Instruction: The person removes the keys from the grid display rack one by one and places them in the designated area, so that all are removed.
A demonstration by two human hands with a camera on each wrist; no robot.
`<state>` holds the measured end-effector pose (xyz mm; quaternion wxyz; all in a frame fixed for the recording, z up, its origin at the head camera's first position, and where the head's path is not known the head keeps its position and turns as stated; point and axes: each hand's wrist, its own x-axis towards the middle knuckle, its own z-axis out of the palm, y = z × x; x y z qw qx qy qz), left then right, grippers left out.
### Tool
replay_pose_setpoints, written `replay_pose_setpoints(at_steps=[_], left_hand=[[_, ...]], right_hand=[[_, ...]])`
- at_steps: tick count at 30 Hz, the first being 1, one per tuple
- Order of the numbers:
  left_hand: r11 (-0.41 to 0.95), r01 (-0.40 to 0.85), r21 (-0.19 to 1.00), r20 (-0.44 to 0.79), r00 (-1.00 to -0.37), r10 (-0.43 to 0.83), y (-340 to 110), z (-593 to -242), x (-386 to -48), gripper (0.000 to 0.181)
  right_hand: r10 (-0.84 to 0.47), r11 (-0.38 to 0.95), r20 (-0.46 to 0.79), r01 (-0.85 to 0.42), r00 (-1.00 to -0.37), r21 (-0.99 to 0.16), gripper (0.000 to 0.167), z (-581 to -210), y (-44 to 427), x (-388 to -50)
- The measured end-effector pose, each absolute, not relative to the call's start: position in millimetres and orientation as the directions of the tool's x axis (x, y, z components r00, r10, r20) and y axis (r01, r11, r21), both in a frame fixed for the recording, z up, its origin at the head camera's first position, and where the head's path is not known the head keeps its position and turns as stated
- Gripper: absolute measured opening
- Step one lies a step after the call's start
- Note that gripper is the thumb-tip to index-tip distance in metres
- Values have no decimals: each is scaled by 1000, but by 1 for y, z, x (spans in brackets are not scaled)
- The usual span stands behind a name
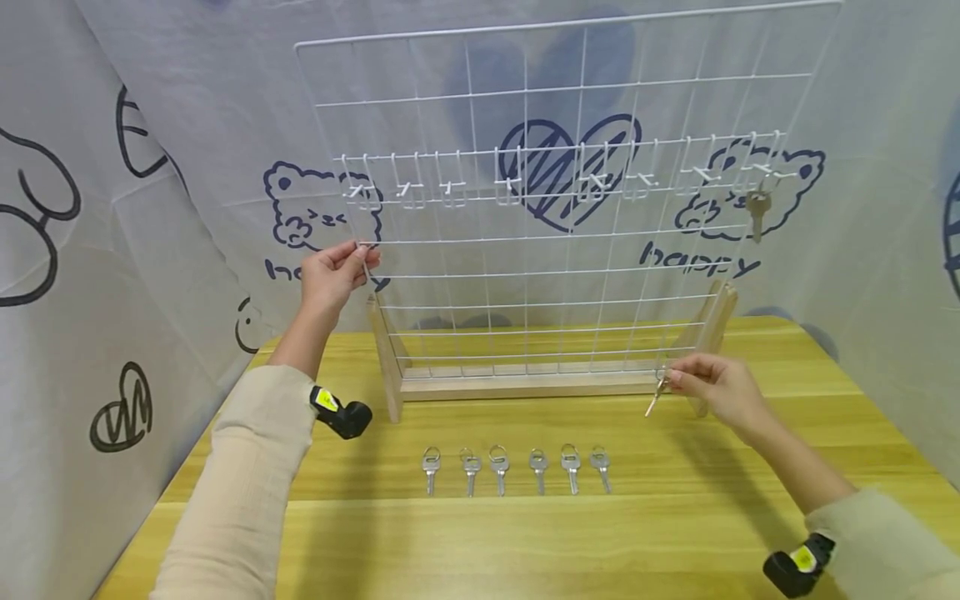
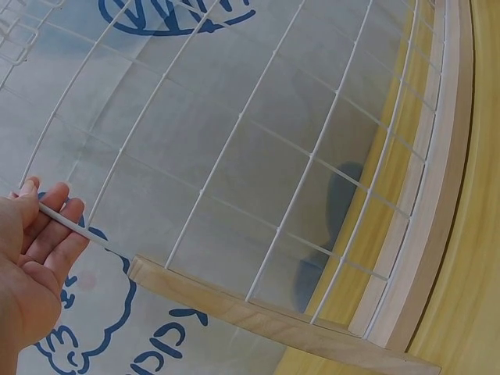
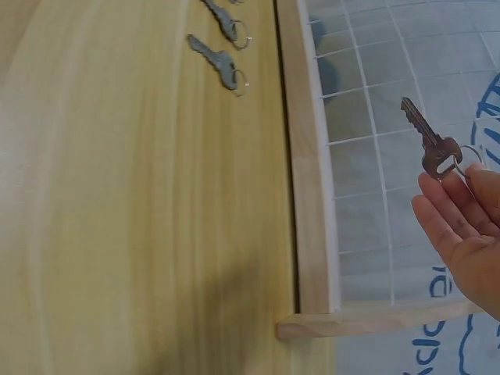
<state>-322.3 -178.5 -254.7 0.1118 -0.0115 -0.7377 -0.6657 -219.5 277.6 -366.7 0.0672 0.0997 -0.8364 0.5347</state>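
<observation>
My left hand (image 1: 333, 275) pinches the left edge wire of an upright white wire grid rack (image 1: 525, 242). In the left wrist view, the thumb and fingers of that hand (image 2: 39, 258) are round the edge wire (image 2: 74, 226). In front of the rack's lower right, my right hand (image 1: 716, 387) holds a key (image 1: 656, 396) by its ring. The right wrist view shows this key (image 3: 437, 154) beyond the fingertips, apart from the grid. Several silver keys with rings, one of them a key (image 1: 538, 471), lie in a row on the table. Another key (image 1: 758, 212) hangs at the upper right.
White hooks (image 1: 507, 183) hang in a row along an upper grid wire. The rack stands in a wooden base (image 1: 525, 387) with slanted side posts (image 1: 385, 358) on the wood-grain table (image 1: 525, 550). White cloth with dark drawings (image 1: 67, 208) surrounds the table.
</observation>
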Motion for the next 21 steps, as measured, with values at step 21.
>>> replay_pose_setpoints(at_steps=[21], left_hand=[[103,160,982,173,-976,-132,-178,-254,-323,36]], right_hand=[[-111,488,201,-230,-973,-842,19,-405,276,-212]])
